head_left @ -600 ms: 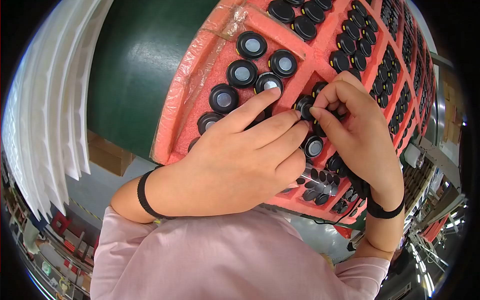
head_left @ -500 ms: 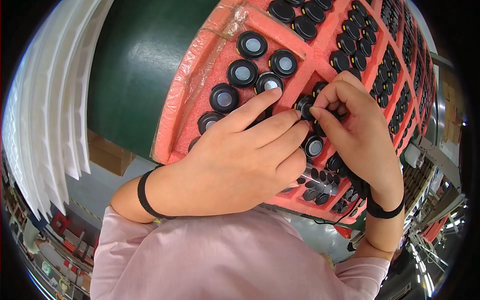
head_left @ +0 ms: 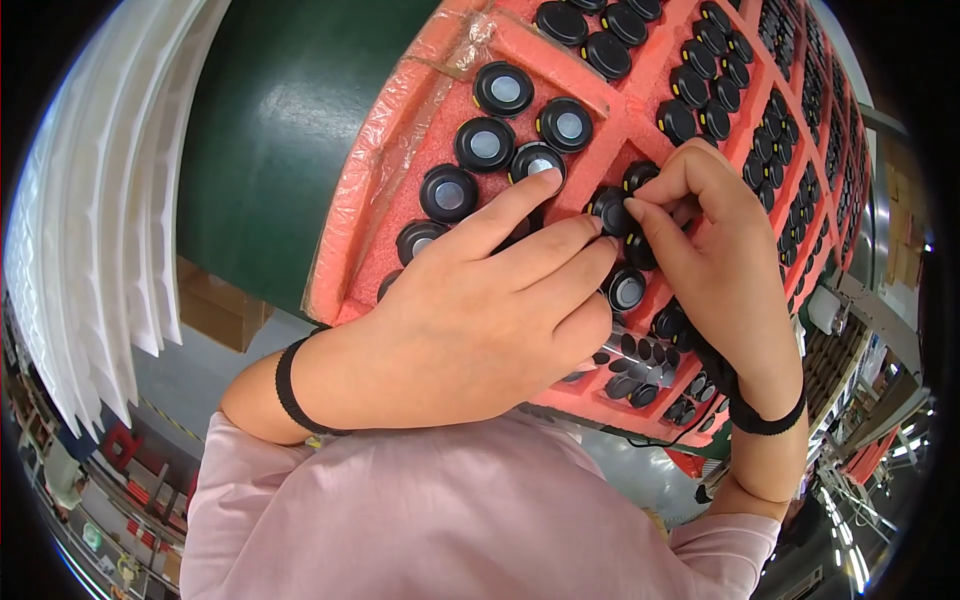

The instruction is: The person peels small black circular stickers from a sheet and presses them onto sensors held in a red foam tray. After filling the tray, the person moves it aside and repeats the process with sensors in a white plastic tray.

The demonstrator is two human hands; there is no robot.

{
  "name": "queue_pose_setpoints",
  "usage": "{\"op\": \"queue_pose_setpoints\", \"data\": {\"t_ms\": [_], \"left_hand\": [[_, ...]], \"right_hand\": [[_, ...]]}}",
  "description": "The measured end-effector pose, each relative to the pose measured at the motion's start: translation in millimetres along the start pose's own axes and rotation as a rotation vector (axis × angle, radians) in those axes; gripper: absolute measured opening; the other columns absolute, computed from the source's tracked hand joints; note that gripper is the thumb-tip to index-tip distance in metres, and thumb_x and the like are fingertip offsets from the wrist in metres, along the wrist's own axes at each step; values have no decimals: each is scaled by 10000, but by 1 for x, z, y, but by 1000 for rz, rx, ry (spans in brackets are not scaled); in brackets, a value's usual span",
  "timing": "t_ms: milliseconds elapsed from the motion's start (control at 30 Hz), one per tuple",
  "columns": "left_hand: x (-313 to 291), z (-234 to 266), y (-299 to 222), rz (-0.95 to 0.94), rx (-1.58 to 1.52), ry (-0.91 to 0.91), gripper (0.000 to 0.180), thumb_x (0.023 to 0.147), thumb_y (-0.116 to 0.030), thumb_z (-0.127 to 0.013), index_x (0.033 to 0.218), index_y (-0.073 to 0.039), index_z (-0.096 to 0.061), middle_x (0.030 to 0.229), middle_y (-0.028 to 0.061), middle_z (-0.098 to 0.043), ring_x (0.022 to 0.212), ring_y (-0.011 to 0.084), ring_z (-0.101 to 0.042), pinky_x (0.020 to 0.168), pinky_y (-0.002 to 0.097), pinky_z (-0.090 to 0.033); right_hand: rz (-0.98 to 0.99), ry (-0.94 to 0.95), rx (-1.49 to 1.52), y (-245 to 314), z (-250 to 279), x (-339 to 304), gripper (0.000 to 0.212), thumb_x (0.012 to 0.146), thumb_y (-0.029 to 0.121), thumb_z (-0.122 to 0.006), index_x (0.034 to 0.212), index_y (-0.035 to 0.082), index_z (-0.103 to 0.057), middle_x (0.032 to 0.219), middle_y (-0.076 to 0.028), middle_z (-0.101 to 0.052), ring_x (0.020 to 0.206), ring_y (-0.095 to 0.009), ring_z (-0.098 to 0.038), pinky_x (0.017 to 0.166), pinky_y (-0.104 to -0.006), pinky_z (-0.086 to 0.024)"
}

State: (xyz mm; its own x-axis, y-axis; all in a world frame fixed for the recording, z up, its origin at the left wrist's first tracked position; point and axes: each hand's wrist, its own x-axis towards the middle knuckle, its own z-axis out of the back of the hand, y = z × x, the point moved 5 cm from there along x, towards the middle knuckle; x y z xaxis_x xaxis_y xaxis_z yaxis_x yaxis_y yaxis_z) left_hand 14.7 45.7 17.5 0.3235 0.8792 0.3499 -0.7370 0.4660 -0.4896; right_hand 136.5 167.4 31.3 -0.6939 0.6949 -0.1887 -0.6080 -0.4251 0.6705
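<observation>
Flat black round parts, some with silver centres, sit in a pink foam tray (head_left: 345, 255). Over its near-left section my left hand (head_left: 480, 310) lies with fingers stretched. Its index fingertip rests on a silver-centred round part (head_left: 538, 160); the middle and ring fingertips touch the lower edge of a plain black round part (head_left: 608, 208). At that part's right edge, my right hand (head_left: 715, 240) has thumb and index finger pinched together. Whatever is between those fingertips is too small to make out. The left palm hides several parts and the left thumb.
Several more compartments of black parts (head_left: 700, 75) stretch to the far right. Clear plastic (head_left: 640, 360) lies over some near parts. White ridged sheets (head_left: 100, 200) hang at the left beside a green table surface (head_left: 270, 150). A cardboard box (head_left: 220, 305) is below it.
My right thumb and index fingertips have shifted slightly upward along the black part's edge. My left hand stays almost where it was.
</observation>
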Motion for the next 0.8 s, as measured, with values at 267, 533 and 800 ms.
{"op": "queue_pose_setpoints", "data": {"t_ms": [267, 533, 800], "left_hand": [[-1, 9, -3, 7, -43, -28, 263, 691, -266, -759, 849, -78, -663, 1074, 71, -682, 1059, 241, -665, 1097, 517, -444], [-1, 14, -8, 16, -71, -115, 251, 759, -273, -746, 920, -85, -707, 836, 45, -605, 781, 225, -621, 948, 461, -508], [10, 18, -16, -15, -36, -137, 273, 846, -360, -736, 924, -99, -731, 732, 8, -519, 699, 198, -557, 856, 408, -506]], "right_hand": [[154, 83, 66, 19, 16, -30, 171, 826, -59, -731, 924, -9, -601, 908, -75, -577, 805, -169, -562, 724, -274, -458], [113, 116, 191, 30, 13, -64, 279, 720, -16, -838, 913, 4, -636, 891, -109, -619, 765, -238, -602, 635, -319, -476], [191, -15, 73, 33, 12, -71, 302, 705, -60, -841, 891, 1, -611, 866, -120, -641, 720, -215, -606, 592, -312, -477]]}}
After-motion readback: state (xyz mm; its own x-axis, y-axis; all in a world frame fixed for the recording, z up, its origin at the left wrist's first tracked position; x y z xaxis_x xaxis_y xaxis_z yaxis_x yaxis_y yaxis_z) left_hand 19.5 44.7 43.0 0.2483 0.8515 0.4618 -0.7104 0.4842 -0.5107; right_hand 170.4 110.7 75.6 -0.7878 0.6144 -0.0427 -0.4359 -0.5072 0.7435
